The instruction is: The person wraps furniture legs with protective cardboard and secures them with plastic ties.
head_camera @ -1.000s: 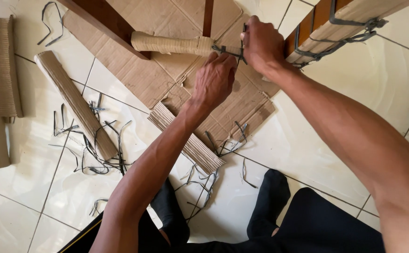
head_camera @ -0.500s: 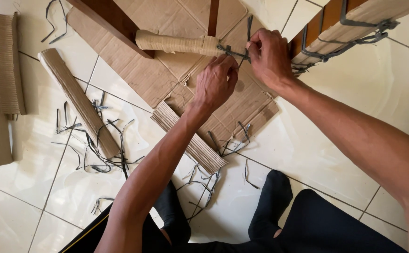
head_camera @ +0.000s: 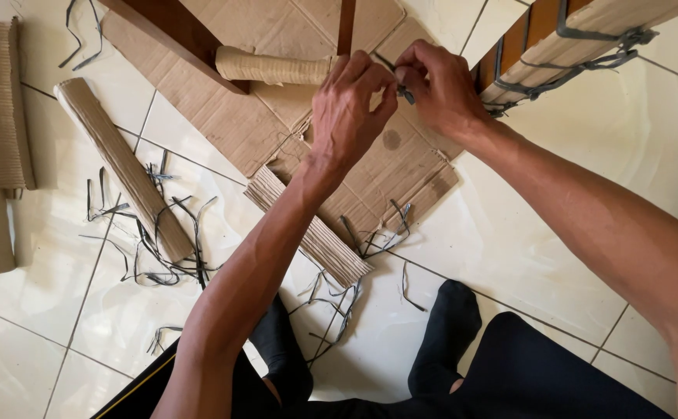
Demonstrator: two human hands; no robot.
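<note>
A dark plastic strap (head_camera: 402, 87) is pinched between the fingertips of the left hand (head_camera: 349, 109) and the right hand (head_camera: 438, 89), directly above the flattened cardboard sheet (head_camera: 277, 93). A paper-wrapped rung (head_camera: 273, 68) lies just left of the hands. A corrugated strip (head_camera: 308, 229) rests at the sheet's lower edge.
</note>
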